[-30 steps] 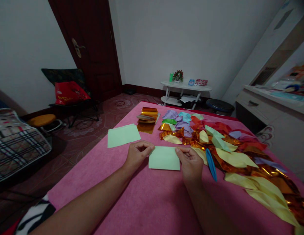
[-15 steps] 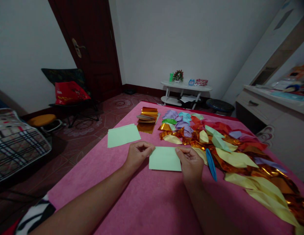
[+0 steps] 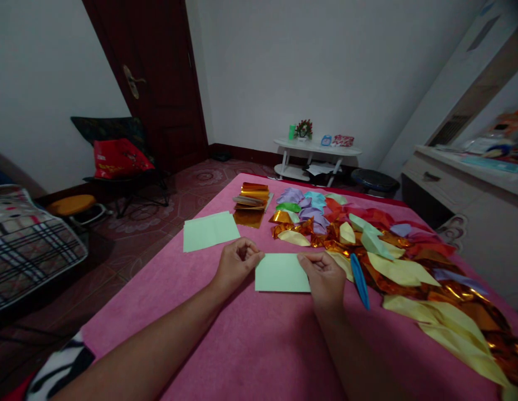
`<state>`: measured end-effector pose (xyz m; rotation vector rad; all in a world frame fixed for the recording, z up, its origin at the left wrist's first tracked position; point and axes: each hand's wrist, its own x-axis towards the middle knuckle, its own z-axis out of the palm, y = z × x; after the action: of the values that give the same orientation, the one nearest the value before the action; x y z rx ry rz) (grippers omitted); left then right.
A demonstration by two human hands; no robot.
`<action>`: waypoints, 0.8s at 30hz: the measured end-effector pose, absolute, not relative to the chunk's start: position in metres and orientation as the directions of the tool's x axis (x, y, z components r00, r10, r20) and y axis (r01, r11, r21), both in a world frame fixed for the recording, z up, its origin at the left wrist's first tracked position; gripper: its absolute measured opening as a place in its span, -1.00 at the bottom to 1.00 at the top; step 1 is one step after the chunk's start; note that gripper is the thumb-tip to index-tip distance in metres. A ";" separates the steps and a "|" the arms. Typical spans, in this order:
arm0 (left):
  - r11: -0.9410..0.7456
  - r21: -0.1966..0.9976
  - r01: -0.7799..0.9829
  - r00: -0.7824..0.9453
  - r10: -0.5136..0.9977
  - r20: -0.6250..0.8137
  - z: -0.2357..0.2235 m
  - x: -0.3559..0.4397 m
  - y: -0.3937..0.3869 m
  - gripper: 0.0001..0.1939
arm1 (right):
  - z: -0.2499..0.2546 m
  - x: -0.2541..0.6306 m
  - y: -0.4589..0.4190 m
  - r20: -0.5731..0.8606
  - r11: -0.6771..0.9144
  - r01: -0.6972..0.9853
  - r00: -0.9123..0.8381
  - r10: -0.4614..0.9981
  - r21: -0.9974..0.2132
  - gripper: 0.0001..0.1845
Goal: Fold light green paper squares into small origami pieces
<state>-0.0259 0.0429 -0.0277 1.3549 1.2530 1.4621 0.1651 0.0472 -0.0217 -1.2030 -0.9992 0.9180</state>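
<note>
A pale green sheet of paper (image 3: 282, 273), apparently folded into a rectangle, lies before me on the pink tablecloth (image 3: 250, 345). My left hand (image 3: 239, 262) pinches its upper left corner between thumb and fingers. At the upper right corner, my right hand (image 3: 325, 275) pinches the same sheet. Beyond my left hand rests a stack of pale green paper (image 3: 211, 231). A blue folded paper strip (image 3: 360, 281) lies just right of my right hand.
Gold foil sheets (image 3: 251, 206) are piled behind the green stack. Many folded paper pieces in yellow (image 3: 403, 270), purple (image 3: 313, 217), red (image 3: 367, 217) and shiny gold spread over the table's right side. A white side table (image 3: 317, 148) stands by the wall.
The top edge of the green sheet sits slightly lower, nearer to me. My right hand has shifted a little left along it, and both hands still pinch the corners.
</note>
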 end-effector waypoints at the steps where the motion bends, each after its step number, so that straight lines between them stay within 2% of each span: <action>1: -0.215 0.971 0.103 -0.135 0.964 0.228 -0.028 -0.026 0.043 -0.84 | -0.023 0.165 0.048 0.123 0.139 -0.030 0.303 0.945 -0.990 -0.78; 4: -0.240 0.945 0.222 -0.097 0.959 0.266 -0.030 -0.027 0.042 -0.96 | -0.026 0.166 0.049 0.140 0.147 -0.001 0.283 0.949 -0.989 -0.78; 9: -0.350 0.814 0.463 0.011 0.921 0.390 -0.031 -0.030 0.041 -0.79 | -0.029 0.167 0.050 0.139 0.126 0.072 0.230 0.963 -0.989 -0.78; 14: -0.322 0.756 0.570 0.051 0.932 0.358 -0.029 -0.031 0.041 -0.75 | -0.033 0.170 0.053 0.145 0.111 0.170 0.197 0.970 -0.979 -0.78; 17: -0.314 0.697 0.645 0.090 0.937 0.338 -0.027 -0.030 0.040 -0.75 | -0.037 0.171 0.055 0.169 0.114 0.285 0.174 0.970 -0.952 -0.81; 24: -0.379 0.412 0.829 0.255 0.911 0.326 -0.025 -0.027 0.039 -0.78 | -0.039 0.172 0.054 0.229 0.149 0.572 0.071 0.971 -0.807 -0.89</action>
<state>-0.0267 0.0390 -0.0250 2.3597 1.6514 0.7826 0.1722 0.0541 -0.0387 -1.5244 -1.6031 0.6107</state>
